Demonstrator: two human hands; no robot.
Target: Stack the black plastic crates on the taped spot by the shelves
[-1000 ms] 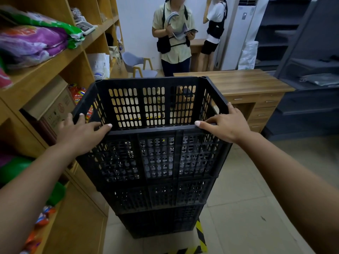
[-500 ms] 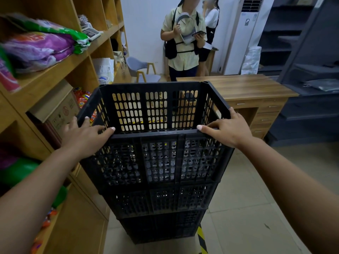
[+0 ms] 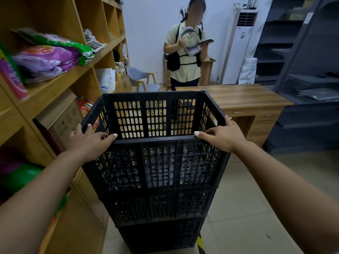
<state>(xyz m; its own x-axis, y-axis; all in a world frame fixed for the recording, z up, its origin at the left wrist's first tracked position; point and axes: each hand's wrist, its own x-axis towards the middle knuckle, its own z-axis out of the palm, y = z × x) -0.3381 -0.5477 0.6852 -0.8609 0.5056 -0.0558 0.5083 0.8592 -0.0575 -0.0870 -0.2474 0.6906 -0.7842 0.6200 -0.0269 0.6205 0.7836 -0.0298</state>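
Crates of black plastic stand stacked between the two hands in the head view, three high as far as the slotted walls show. The top crate (image 3: 156, 125) is empty. The left hand (image 3: 89, 143) curls over its near left corner, thumb laid along the near rim and fingers wrapped round the outside of the left wall. The right hand (image 3: 222, 136) closes on the near right corner in the same manner, thumb on the near rim, fingers over the right wall. Below the right hand, a strip of yellow and black tape (image 3: 200, 242) on the floor touches the base of the lowest crate (image 3: 161, 237). Just left of the left hand run the wooden shelves (image 3: 60, 79), carrying bright bags.
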